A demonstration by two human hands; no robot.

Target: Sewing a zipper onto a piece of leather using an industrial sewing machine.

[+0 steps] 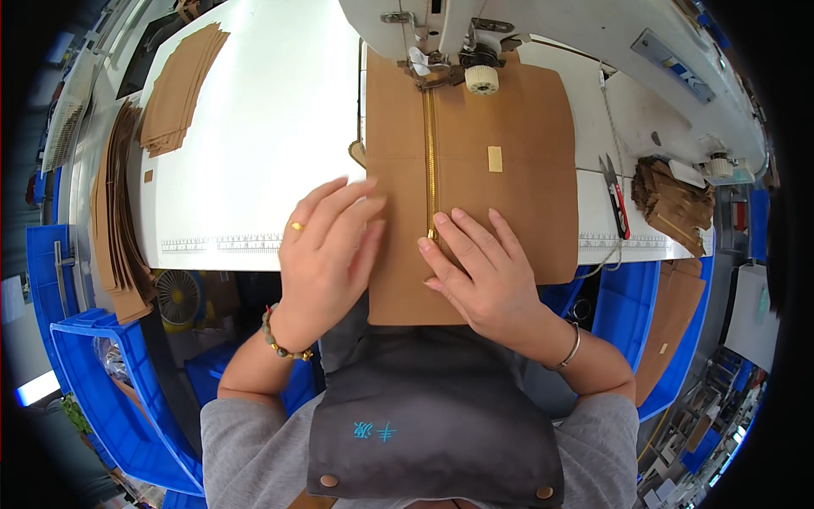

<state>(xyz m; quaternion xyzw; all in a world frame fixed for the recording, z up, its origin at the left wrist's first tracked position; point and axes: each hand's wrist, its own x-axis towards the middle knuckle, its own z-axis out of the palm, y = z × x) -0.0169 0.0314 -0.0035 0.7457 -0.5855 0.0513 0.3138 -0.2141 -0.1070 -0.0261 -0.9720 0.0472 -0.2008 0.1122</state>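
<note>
A brown leather-like panel (509, 195) lies under the sewing machine's presser foot (437, 78), its near end reaching over the table edge. A gold metal zipper (431, 161) runs along it toward the foot. My right hand (483, 276) rests on the panel, fingers spread, with the thumb and index finger beside the zipper's near end. At the panel's left edge is my left hand (326, 250), fingers stretched out and slightly blurred; whether they touch the panel I cannot tell. A small yellowish rectangle (495, 159) sits on the panel, right of the zipper.
Red-and-black scissors (617, 199) lie right of the panel, near a heap of brown scraps (674, 199). Stacked brown pieces (182, 89) and overhanging strips (119, 212) are at the left. Blue bins (127, 399) stand below the table. The machine head (551, 34) overhangs the far side.
</note>
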